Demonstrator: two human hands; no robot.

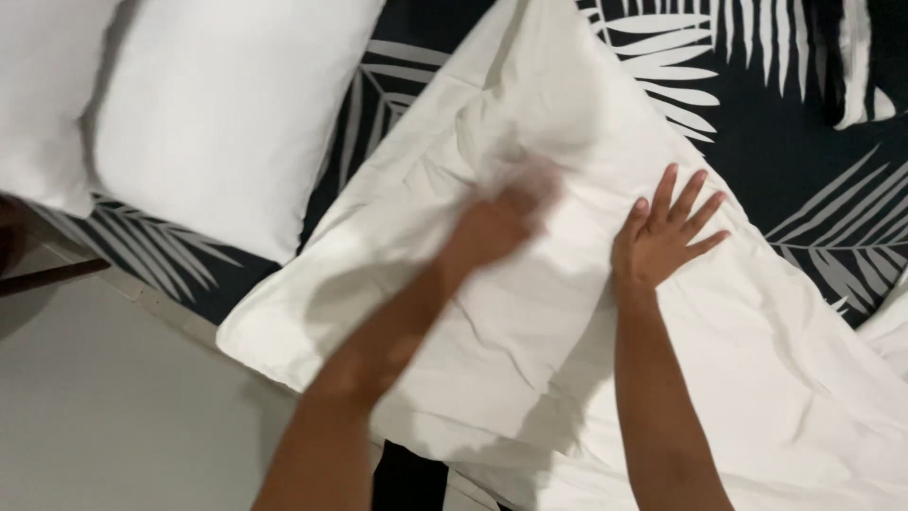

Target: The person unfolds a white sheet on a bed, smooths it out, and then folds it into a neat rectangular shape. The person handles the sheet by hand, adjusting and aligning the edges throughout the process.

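A white folded duvet (530,312) lies across a bed with a dark sheet printed with pale palm leaves (813,123). My right hand (667,237) rests flat on the duvet, palm down, fingers spread. My left hand (501,218) is blurred with motion on the white fabric just left of it. Whether its fingers pinch the cloth is not clear.
Two white pillows (203,114) lie at the upper left on the bed. The bed's edge (142,293) runs diagonally at the left, with pale floor (104,407) below it. Another white fabric edge (889,322) shows at the right.
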